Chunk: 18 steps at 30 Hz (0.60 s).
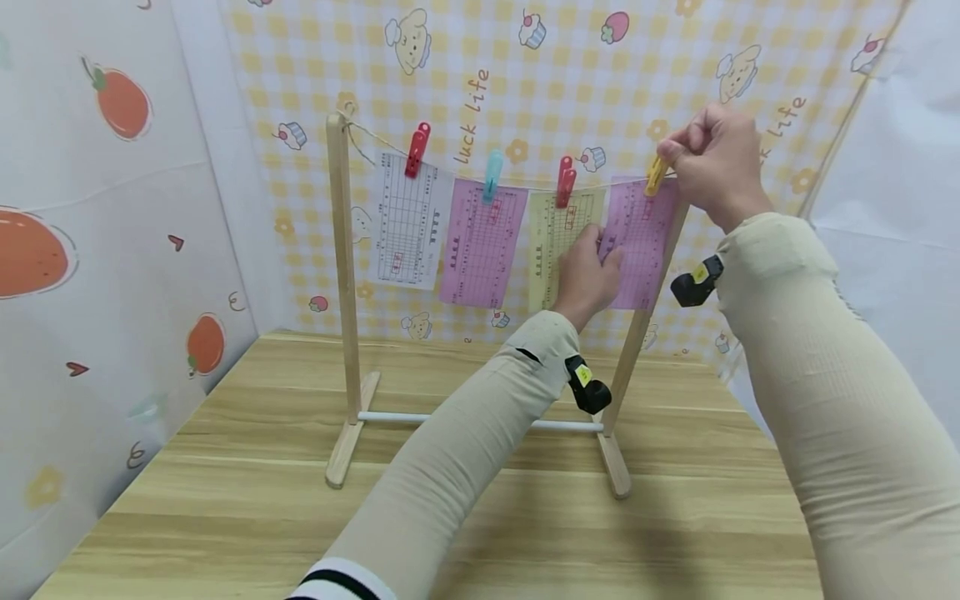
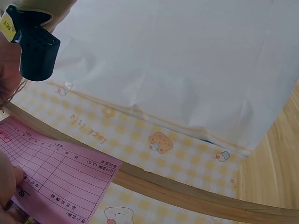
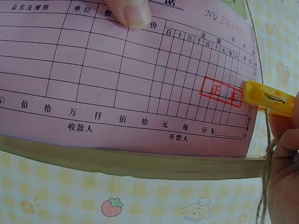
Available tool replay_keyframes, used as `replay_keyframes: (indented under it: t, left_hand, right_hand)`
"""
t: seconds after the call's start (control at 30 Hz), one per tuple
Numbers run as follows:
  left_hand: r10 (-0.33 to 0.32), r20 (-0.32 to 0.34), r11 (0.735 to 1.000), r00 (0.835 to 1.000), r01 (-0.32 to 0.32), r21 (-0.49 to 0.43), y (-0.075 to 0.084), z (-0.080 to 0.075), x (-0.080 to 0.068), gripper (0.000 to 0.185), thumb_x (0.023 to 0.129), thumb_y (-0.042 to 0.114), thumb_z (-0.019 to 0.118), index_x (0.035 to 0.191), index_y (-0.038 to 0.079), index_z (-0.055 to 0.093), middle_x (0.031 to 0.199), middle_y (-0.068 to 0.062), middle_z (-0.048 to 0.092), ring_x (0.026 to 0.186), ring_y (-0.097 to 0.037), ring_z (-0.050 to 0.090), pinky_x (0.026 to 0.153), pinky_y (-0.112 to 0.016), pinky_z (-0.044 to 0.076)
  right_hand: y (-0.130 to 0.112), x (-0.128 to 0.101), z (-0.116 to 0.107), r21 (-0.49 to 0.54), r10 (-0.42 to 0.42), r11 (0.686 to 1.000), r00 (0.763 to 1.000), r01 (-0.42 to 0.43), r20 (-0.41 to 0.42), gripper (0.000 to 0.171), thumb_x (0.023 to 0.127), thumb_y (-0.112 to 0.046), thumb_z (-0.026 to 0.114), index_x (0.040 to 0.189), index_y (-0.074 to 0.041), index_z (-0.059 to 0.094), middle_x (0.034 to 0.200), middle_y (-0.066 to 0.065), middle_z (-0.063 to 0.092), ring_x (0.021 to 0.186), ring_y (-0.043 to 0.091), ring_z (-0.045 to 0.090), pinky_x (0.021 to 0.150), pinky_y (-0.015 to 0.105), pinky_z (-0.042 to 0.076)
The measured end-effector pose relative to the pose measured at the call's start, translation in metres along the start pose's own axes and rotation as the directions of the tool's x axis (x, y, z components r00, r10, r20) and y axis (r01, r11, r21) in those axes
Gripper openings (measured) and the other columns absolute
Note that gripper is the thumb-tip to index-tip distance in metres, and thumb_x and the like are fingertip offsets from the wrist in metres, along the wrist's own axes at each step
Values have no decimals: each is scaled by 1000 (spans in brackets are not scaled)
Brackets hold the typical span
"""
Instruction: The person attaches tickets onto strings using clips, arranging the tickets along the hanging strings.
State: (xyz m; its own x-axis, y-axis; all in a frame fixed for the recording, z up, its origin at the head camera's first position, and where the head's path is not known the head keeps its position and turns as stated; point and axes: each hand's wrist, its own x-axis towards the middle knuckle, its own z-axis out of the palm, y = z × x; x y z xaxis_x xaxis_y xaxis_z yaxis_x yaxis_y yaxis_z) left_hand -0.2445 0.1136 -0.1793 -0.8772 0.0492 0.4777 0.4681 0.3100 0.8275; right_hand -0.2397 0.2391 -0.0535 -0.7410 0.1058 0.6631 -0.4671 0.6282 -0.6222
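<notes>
A wooden rack (image 1: 342,283) stands on a wooden table (image 1: 225,500), and everything is placed from it. Along its string (image 1: 525,185), from left to right, a white slip (image 1: 408,221) is held by a red peg (image 1: 416,150), a pink slip (image 1: 480,246) by a blue peg (image 1: 492,175), and a yellow slip (image 1: 551,242) by another red peg (image 1: 565,181). The last pink slip (image 1: 645,237), at the rack's right post, is steadied by the left hand (image 1: 588,275), its thumb pressed on the paper. A yellow peg (image 1: 656,175) is pinched onto the slip's top corner by the right hand (image 1: 716,167). Hanging seems nearly finished; only this peg's release appears left. Patterned backdrop sheets (image 1: 600,75) stand behind the rack.
</notes>
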Motion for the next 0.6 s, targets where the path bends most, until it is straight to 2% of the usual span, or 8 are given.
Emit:
replay_keyframes:
  t: [0.13,0.33,0.5,0.6]
  left_hand:
    - [4,3,1000,1000,-4,2,1,0,0,20,97,21,61,115,12,57,103,-2,66,84,-10,59,67,-20,48]
    - [7,3,1000,1000,-7,1,3,0,-1,21,97,20,61,116,12,57,103,-3,66,84,-11,60,66,-20,48]
    - [-2,-3,1000,1000,2,16,3,-1,-1,23,97,21,61,117,12,57,103,-4,66,85,-11,60,66,-21,48]
    - [-3,-3,1000,1000,3,30,3,-2,-1,24,97,22,61,118,11,57,102,-3,65,85,-11,59,67,-20,48]
  right_hand:
    - [0,-1,-1,-19,-6,1000,1000,6,8,32,90,-5,67,73,-3,41,79,-15,64,88,7,65,56,15,43]
    - [-2,-4,-5,-34,4,999,999,-2,54,27,91,-8,67,77,-4,45,87,-10,66,85,4,61,61,14,46]
    - [-5,-6,-9,-66,10,998,992,-2,123,21,92,-11,66,81,-5,49,91,-12,62,87,4,59,74,18,47]
    - [-7,-6,-11,-116,24,993,989,-7,147,18,93,-18,65,84,-9,51,93,-14,59,88,4,57,82,24,45]
